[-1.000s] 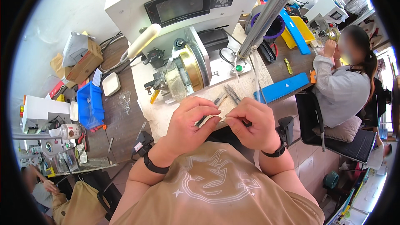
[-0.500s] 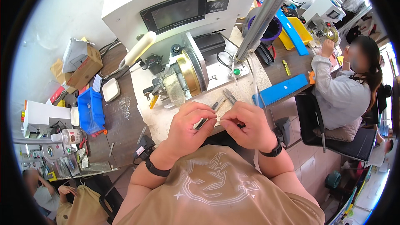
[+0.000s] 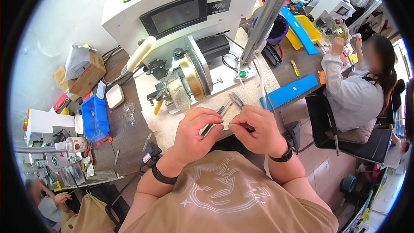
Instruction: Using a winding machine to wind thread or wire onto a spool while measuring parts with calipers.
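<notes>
My left hand (image 3: 195, 133) and my right hand (image 3: 260, 130) are held close together above the near edge of the machine's pale, speckled base mat (image 3: 161, 125). On each, thumb and forefinger are pinched, the two pinches facing each other a small gap apart. Whatever lies between the fingertips is too small to make out. A slim dark-handled tool (image 3: 208, 128) shows through the gap between my left thumb and forefinger; whether it is held or lies behind is unclear. Just beyond my right hand, pliers (image 3: 236, 99) rest on the mat.
Ahead stands a white machine (image 3: 125, 21) with a screen and a gold-rimmed wheel (image 3: 192, 77). To the left are a blue bin (image 3: 95, 118), a white dish (image 3: 115, 96) and a cardboard box (image 3: 88, 77). At right lie a blue strip (image 3: 293, 91) and a seated co-worker (image 3: 351, 90).
My view has shifted slightly, so the machine sits a little further left. Both hands keep nearly the same pinched pose. The co-worker's far hand has risen near the wheel.
</notes>
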{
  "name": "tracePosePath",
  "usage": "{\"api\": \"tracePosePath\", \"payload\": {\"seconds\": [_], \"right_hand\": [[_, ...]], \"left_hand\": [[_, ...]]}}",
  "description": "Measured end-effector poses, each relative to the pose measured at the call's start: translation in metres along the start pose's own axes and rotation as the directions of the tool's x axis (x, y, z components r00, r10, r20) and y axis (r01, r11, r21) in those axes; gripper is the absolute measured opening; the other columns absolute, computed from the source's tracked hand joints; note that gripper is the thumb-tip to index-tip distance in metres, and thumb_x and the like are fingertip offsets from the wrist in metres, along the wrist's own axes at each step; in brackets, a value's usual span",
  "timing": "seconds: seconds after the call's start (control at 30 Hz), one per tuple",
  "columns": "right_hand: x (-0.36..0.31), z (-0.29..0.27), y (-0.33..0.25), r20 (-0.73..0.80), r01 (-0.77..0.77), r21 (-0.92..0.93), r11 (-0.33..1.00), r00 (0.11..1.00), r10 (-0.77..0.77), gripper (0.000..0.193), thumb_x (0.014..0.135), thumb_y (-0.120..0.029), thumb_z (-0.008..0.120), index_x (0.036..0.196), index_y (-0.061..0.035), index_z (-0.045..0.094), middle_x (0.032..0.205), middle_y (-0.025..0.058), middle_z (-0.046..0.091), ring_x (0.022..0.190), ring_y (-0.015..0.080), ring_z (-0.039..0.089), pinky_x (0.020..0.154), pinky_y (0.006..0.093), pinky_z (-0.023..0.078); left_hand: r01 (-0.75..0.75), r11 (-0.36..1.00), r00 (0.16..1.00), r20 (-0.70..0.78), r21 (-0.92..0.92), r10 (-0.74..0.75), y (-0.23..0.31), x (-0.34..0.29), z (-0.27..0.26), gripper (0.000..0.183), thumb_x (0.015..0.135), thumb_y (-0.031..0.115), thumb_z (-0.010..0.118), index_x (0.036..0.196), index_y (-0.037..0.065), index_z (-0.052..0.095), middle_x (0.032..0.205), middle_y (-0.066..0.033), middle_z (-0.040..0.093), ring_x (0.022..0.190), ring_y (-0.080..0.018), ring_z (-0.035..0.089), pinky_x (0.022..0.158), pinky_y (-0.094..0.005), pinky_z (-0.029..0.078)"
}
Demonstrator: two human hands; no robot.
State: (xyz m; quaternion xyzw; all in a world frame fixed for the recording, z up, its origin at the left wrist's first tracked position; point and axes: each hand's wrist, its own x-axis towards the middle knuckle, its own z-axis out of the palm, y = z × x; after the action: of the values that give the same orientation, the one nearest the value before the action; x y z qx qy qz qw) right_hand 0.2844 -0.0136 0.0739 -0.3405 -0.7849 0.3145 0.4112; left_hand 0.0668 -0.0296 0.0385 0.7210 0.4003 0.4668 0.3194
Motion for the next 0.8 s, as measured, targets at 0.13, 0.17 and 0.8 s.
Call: {"api": "tracePosePath", "payload": {"seconds": [0.13, 0.17, 0.8], "right_hand": [[-0.001, -0.001, -0.002, -0.02, -0.001, -0.017, 1.0, 1.0, 0.0, 0.008, 0.085, 0.0, 0.076, 0.091, -0.003, 0.072, 0.077, 0.0087, 0.063, 0.059, 0.0216, 0.058, 0.051, 0.0315, 0.043], [-0.002, -0.001, -0.002, -0.009, -0.016, -0.016, 1.0, 1.0, 0.016, 0.008, 0.085, 0.0, 0.076, 0.091, -0.003, 0.072, 0.077, 0.0087, 0.063, 0.059, 0.0216, 0.058, 0.051, 0.0315, 0.043], [-0.011, 0.019, 0.001, -0.055, -0.36, 0.581, 0.73, 0.877, 0.476, 0.008, 0.099, -0.007, 0.07, 0.098, 0.0018, 0.069, 0.086, -0.0027, 0.065, 0.076, 0.0029, 0.053, 0.064, 0.0202, 0.043]], "left_hand": [[-0.009, 1.0, 1.0, 0.015, -0.009, 0.009, 0.002, 0.0, -0.001, 0.013, 0.088, 0.008, 0.076, 0.098, 0.002, 0.072, 0.103, -0.0128, 0.071, 0.093, -0.0267, 0.069, 0.083, -0.0343, 0.053], [-0.024, 1.0, 1.0, 0.008, -0.002, 0.024, 0.002, 0.0, -0.002, 0.013, 0.089, 0.009, 0.076, 0.099, 0.002, 0.072, 0.103, -0.0134, 0.071, 0.093, -0.0274, 0.069, 0.084, -0.0348, 0.053], [-0.069, 0.996, 0.996, -0.058, -0.062, 0.066, 0.013, 0.011, -0.002, 0.016, 0.088, 0.0, 0.077, 0.103, 0.003, 0.07, 0.103, -0.0115, 0.07, 0.091, -0.0232, 0.067, 0.082, -0.032, 0.053]]}}
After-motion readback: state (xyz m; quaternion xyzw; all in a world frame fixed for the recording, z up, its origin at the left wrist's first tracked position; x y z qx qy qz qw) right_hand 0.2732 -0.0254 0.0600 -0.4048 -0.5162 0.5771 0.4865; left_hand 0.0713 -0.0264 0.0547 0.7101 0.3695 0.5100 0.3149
